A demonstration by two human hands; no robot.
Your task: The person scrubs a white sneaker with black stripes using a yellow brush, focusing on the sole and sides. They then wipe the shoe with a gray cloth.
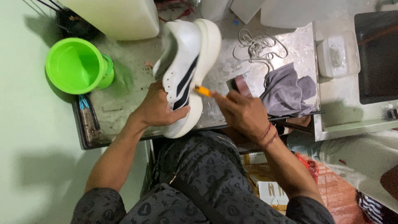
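Observation:
My left hand (155, 108) grips a white sneaker (186, 62) with black stripes, holding it on its side above a wet metal table (124, 95). My right hand (244, 114) holds a small orange brush (203, 91), its tip pressed against the shoe's side near the sole. The brush's head is mostly hidden by my fingers.
A green plastic cup (76, 66) stands at the table's left. White shoelaces (259, 47) and a grey cloth (288, 91) lie to the right, beside a small dark block (239, 84). A white container (338, 54) sits further right, a large pale jug (120, 16) at the back.

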